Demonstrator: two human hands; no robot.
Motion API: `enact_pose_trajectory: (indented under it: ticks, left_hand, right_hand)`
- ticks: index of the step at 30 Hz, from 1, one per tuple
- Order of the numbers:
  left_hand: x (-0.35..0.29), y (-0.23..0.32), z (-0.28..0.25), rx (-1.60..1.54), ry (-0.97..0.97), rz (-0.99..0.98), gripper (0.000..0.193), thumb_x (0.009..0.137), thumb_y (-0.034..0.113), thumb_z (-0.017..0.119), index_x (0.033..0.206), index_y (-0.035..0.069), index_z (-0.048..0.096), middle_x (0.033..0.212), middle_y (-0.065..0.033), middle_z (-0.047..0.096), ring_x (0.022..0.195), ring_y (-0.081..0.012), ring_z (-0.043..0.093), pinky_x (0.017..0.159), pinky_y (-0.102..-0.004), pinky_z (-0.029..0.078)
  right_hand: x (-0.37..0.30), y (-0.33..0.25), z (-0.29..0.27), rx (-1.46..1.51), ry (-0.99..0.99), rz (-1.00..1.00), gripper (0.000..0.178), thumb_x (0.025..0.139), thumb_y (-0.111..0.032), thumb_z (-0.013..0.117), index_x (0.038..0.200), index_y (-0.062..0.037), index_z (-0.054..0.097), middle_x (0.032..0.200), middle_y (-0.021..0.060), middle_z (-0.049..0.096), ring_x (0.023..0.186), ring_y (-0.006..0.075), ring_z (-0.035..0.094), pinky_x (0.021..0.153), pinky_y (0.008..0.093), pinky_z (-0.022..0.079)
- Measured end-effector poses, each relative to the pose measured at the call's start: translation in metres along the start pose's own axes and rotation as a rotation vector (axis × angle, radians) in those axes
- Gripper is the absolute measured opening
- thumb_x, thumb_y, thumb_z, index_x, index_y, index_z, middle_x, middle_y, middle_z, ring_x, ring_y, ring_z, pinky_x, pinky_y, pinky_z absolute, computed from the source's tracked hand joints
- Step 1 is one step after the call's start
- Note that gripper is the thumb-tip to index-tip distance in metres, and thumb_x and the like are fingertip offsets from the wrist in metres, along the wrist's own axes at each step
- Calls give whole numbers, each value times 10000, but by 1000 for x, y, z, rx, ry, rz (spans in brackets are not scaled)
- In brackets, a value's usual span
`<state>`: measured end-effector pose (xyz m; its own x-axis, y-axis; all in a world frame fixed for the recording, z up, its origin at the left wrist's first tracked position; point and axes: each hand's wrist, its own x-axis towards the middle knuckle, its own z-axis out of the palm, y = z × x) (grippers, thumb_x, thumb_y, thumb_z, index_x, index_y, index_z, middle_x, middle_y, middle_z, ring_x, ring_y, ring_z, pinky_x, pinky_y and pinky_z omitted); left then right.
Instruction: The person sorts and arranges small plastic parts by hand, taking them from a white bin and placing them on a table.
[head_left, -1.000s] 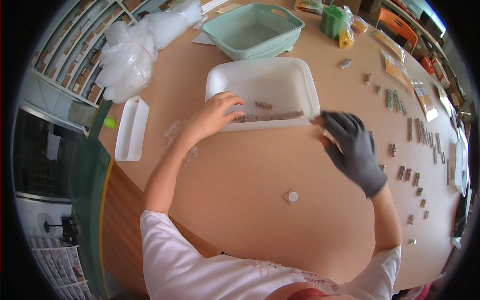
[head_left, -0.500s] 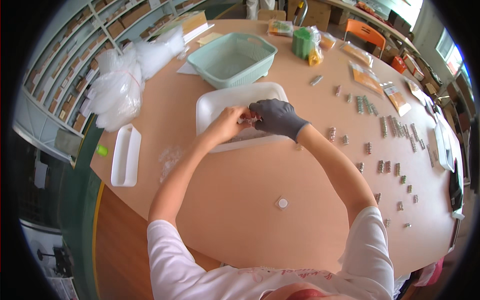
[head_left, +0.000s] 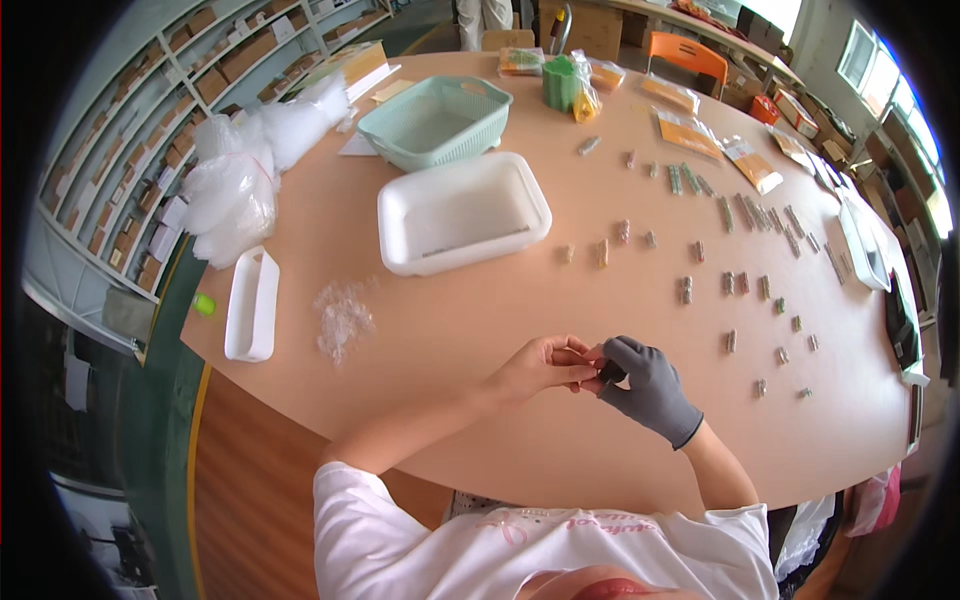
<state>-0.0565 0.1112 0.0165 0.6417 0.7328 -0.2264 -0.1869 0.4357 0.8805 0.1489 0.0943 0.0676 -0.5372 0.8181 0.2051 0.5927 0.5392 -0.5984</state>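
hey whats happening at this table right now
A person in a white shirt has both hands together low over a round table. The bare left hand and the grey-gloved right hand pinch something small between their fingertips; it is too small to make out. A white tray and a green basket sit further back, and many small stacked pieces lie in rows to the right.

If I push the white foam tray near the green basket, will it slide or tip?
The white tray looks like thin foam, so probably very light and quick to slide on the smooth table. Its low, wide shape suggests it won't tip. The rim may flex or dent if squeezed.
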Motion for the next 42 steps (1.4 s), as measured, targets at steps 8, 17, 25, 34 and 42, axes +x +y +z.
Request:
enact_pose_trajectory:
  ticks: [8, 17, 25, 34, 42]
  left_hand:
    - [15, -26, 17, -204, -87, -75, 145, 942, 102, 651, 1072, 39, 660, 1064, -89, 696, 973, -154, 666, 895, -295, 535]
    - [15, -37, 26, -145, -144, 12, 92, 936, 103, 659, 1009, 49, 673, 976, -66, 687, 892, -121, 635, 817, -243, 523]
    - [12, -45, 21, -170, -145, 15, 104, 931, 92, 667, 1013, 34, 694, 961, -71, 699, 862, -126, 641, 810, -261, 532]
    - [4, -37, 40, -75, -100, 0, 92, 938, 81, 659, 970, 53, 577, 942, -70, 671, 864, -138, 635, 829, -285, 515]
    - [3, -45, 36, -12, -60, 32, 80, 937, 79, 657, 971, 55, 588, 956, -74, 680, 868, -130, 636, 840, -279, 512]
  right_hand:
    - [-54, 17, 10, 257, 234, 229, 180, 783, 20, 729, 956, 6, 682, 858, 97, 662, 761, 195, 652, 681, 294, 515]
    - [-122, 44, -7, -136, 229, 582, 115, 821, -159, 665, 926, -119, 685, 923, 46, 661, 814, 260, 661, 666, 395, 511]
    - [-126, 28, -3, -51, 367, 497, 176, 829, -209, 709, 984, -127, 696, 905, 49, 645, 769, 236, 648, 645, 354, 502]
    - [-101, -6, 45, 54, 489, 229, 179, 788, -230, 776, 915, -131, 698, 839, 17, 634, 667, 244, 609, 579, 350, 471]
    - [-98, -8, 48, 14, 483, 246, 226, 712, -75, 789, 926, -95, 717, 827, 60, 617, 696, 245, 615, 644, 331, 482]
